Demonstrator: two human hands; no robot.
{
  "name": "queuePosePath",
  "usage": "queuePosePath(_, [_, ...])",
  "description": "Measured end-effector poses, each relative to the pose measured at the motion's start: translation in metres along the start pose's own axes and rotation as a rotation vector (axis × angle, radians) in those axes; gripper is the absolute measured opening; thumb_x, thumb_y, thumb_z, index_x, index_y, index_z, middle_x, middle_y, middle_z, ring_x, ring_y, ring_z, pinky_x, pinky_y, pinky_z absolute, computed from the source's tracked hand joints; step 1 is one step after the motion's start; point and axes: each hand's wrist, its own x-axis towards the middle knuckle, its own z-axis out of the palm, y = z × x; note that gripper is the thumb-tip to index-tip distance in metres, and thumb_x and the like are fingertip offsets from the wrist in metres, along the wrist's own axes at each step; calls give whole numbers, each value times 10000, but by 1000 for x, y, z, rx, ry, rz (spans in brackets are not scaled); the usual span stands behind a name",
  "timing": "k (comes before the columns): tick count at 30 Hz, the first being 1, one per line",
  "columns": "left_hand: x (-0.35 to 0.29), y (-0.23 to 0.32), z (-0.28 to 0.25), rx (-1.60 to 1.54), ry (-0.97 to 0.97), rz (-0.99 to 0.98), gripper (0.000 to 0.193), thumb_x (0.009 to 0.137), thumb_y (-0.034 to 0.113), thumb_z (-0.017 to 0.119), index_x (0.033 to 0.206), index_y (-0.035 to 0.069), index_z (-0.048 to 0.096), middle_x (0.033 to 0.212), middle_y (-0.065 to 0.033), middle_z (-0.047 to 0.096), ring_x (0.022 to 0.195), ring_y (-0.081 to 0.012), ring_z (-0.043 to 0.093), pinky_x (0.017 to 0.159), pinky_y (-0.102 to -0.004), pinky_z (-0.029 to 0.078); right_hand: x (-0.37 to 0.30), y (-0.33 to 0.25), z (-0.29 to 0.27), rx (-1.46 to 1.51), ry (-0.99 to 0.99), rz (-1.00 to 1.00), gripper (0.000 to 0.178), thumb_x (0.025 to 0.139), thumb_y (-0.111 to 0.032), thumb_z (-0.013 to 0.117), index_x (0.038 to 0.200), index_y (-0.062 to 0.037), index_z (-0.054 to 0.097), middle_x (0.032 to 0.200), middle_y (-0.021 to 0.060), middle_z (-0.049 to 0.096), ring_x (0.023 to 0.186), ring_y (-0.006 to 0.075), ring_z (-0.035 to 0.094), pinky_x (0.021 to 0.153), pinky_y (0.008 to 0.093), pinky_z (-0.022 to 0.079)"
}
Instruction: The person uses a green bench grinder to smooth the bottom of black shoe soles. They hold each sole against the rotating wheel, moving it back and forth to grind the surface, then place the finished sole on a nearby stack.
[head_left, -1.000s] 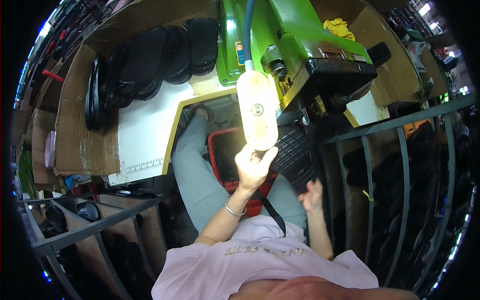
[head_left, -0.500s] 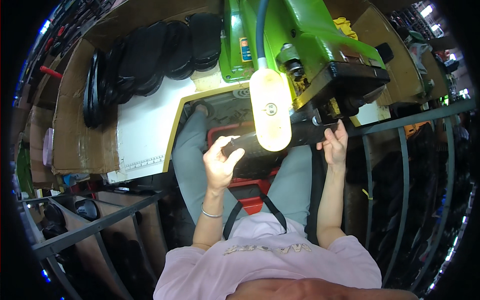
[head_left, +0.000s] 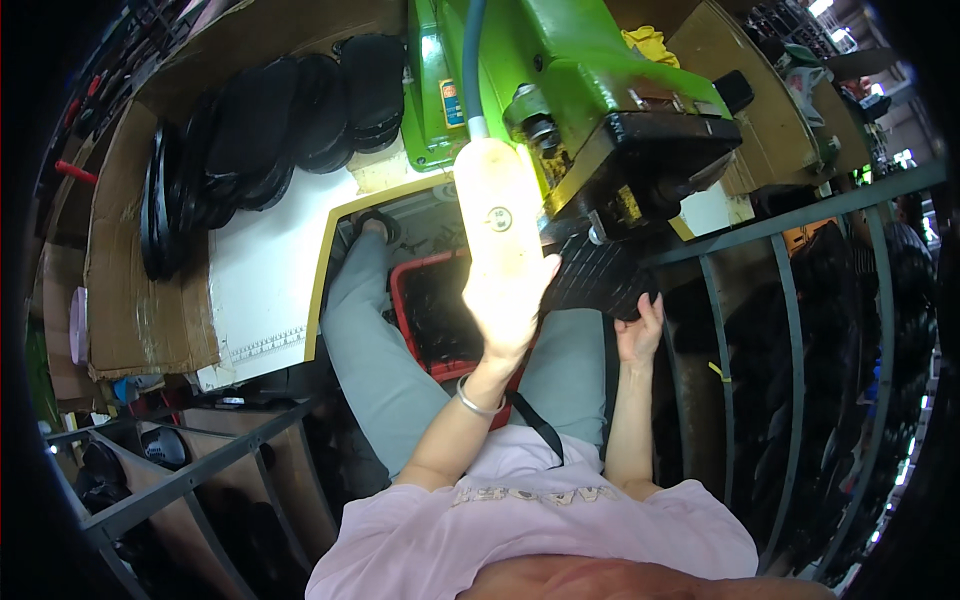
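A black shoe sole (head_left: 598,278) with a ridged underside is held at the working head of a green machine (head_left: 590,60). My right hand (head_left: 641,332) grips its right end, thumb and fingers closed at the edge. My left hand (head_left: 512,308) is at its left end, under the lit lamp (head_left: 497,200). The glare washes out this hand, but its thumb presses at the sole. The machine's dark head (head_left: 650,160) covers the sole's far edge.
Black soles (head_left: 255,120) are stacked in a cardboard box (head_left: 110,310) at the left. A white tabletop (head_left: 255,290) has a yellow-edged cutout. Beneath it stands a red bin (head_left: 403,310) with black scraps. Metal racks (head_left: 790,330) flank me.
My left hand has moved right, under the lamp. The sole has shifted right and turned, so its ridged face shows. My right hand has come lower. The whole view has shifted slightly.
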Motion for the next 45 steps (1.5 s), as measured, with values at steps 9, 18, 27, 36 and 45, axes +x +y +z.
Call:
queuePosePath(9, [-6,-3,-46,-85,0,-61,187,769,-78,708,908,-15,600,840,-23,593,767,-69,566,708,-221,477,32,-53,52,-240,-89,-102,218,901,-113,616,1102,-72,541,865,33,625,570,93,579,341,196,377])
queuePosePath(18, [-28,-1,-10,-463,33,-296,396,763,-119,726,1107,7,574,977,-31,582,844,-93,556,793,-260,486,0,39,-3,286,-151,288,395,955,-240,583,1323,-211,443,1224,19,549,1109,180,507,687,332,451])
queuePosePath(27, [-6,-18,14,-101,13,-75,363,723,-114,767,794,90,475,799,24,502,721,-52,470,674,-220,434,-66,68,-6,305,26,347,346,949,-282,588,1274,-180,529,1198,-4,590,1004,154,563,637,312,460])
queuePosePath(36, [-16,-15,-32,-57,-61,-97,283,742,-125,737,918,28,577,869,-22,604,787,-85,569,739,-223,480,-27,-31,20,-125,104,68,252,903,-108,604,1146,-90,537,912,33,636,611,106,606,324,200,381])
queuePosePath(45, [-1,9,-55,-169,-188,-121,272,767,-50,747,1012,-76,632,946,-92,656,885,-150,624,842,-279,495,30,-79,79,-294,-58,-86,279,855,-40,643,1119,-1,559,838,20,628,532,40,556,318,162,318])
